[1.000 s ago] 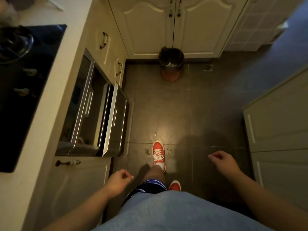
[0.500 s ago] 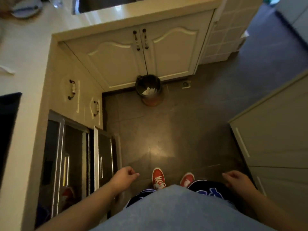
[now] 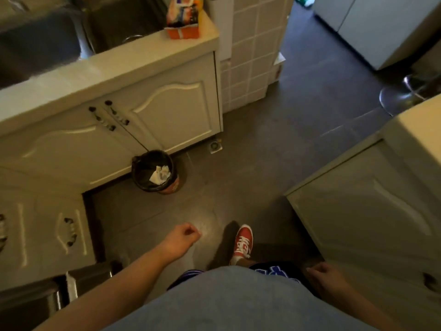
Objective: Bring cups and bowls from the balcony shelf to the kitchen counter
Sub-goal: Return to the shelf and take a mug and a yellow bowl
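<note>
Kitchen floor point(image 3: 274, 163) seen from above w/ a person standing on it. Left hand point(image 3: 182, 237) is held out over the floor, fingers curled loosely into a fist, nothing gripped. Right hand point(image 3: 327, 280) is kept low by the hip, fingers bent inward, empty. Kitchen counter point(image 3: 143, 60) is seen far left beside the sink point(image 3: 59, 32); no cups or bowls are visible. Lined bin point(image 3: 155, 170) is placed against the cabinet doors point(image 3: 171, 111). One red shoe point(image 3: 243, 241) is planted near centre.

We see both hands empty, left hand point(image 3: 183, 237) loosely curled, right hand point(image 3: 327, 278) by hip; bin point(image 3: 155, 173) near worktop point(image 3: 119, 68) cabinets.
</note>
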A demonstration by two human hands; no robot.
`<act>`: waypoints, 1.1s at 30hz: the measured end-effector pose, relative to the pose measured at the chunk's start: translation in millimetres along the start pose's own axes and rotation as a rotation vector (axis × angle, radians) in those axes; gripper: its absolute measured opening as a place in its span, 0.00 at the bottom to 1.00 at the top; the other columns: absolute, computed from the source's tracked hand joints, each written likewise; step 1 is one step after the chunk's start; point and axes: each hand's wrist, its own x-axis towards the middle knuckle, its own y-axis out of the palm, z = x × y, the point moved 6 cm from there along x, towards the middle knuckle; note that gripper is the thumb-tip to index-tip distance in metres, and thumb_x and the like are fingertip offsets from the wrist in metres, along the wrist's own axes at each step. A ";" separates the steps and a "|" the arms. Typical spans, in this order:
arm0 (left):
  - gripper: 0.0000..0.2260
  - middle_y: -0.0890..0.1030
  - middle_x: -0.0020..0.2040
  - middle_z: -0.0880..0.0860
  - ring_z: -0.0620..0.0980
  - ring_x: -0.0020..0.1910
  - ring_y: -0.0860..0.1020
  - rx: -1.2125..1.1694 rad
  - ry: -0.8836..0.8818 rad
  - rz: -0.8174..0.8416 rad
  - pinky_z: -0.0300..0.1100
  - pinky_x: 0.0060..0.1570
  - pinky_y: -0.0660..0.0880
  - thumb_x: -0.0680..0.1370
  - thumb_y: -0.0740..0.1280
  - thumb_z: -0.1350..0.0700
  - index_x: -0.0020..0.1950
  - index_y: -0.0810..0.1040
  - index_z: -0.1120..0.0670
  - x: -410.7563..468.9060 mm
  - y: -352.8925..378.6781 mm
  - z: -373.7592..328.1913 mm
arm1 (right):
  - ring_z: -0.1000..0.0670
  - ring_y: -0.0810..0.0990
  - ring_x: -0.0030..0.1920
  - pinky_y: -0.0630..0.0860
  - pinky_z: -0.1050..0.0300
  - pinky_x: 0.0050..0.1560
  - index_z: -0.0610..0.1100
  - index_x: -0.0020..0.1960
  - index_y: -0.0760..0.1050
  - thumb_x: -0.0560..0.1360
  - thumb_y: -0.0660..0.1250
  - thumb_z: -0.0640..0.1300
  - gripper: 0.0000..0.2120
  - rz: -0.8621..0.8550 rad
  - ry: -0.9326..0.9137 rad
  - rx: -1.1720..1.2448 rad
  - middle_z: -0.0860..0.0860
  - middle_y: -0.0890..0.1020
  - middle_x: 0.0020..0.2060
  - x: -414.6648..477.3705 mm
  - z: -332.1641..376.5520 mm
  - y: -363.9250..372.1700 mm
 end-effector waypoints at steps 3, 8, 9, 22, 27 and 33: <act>0.03 0.81 0.48 0.50 0.47 0.47 0.80 0.038 -0.004 -0.004 0.38 0.40 0.73 0.79 0.66 0.49 0.48 0.76 0.46 16.1 -25.3 -25.3 | 0.42 0.81 0.47 0.78 0.45 0.50 0.41 0.46 0.78 0.77 0.68 0.43 0.05 0.015 -0.066 -0.028 0.42 0.82 0.43 21.8 58.5 -24.6; 0.05 0.82 0.48 0.53 0.49 0.46 0.80 0.105 -0.066 -0.034 0.42 0.45 0.75 0.80 0.66 0.50 0.51 0.78 0.50 43.6 -68.2 -38.9 | 0.47 0.80 0.39 0.74 0.56 0.35 0.42 0.48 0.78 0.76 0.69 0.45 0.06 0.031 -0.192 -0.038 0.45 0.81 0.40 63.2 174.1 -50.7; 0.04 0.81 0.47 0.52 0.48 0.45 0.80 0.121 -0.080 -0.025 0.41 0.44 0.75 0.80 0.65 0.50 0.50 0.77 0.50 51.5 -76.6 -40.1 | 0.48 0.79 0.38 0.73 0.57 0.33 0.42 0.49 0.78 0.76 0.69 0.45 0.06 0.027 -0.208 -0.026 0.44 0.81 0.40 71.3 197.3 -54.3; 0.08 0.83 0.42 0.54 0.51 0.42 0.81 0.334 -0.096 0.012 0.46 0.46 0.77 0.77 0.68 0.49 0.45 0.80 0.54 233.2 -231.0 -149.5 | 0.47 0.82 0.45 0.81 0.45 0.52 0.49 0.47 0.79 0.75 0.68 0.52 0.07 -0.097 -0.161 0.090 0.48 0.83 0.43 116.1 360.3 -97.3; 0.06 0.82 0.43 0.50 0.47 0.43 0.80 0.460 0.027 0.055 0.42 0.43 0.77 0.78 0.68 0.47 0.47 0.79 0.49 294.5 -242.6 -267.2 | 0.45 0.83 0.43 0.80 0.45 0.51 0.45 0.44 0.81 0.75 0.69 0.47 0.05 -0.162 -0.018 0.247 0.45 0.84 0.41 102.7 354.7 -114.5; 0.04 0.81 0.45 0.50 0.47 0.45 0.79 0.522 0.193 0.192 0.40 0.41 0.75 0.78 0.67 0.50 0.49 0.78 0.49 353.2 -176.4 -417.6 | 0.47 0.79 0.37 0.72 0.59 0.36 0.42 0.39 0.79 0.75 0.69 0.45 0.08 -0.208 0.156 0.367 0.45 0.82 0.35 113.1 329.6 -135.5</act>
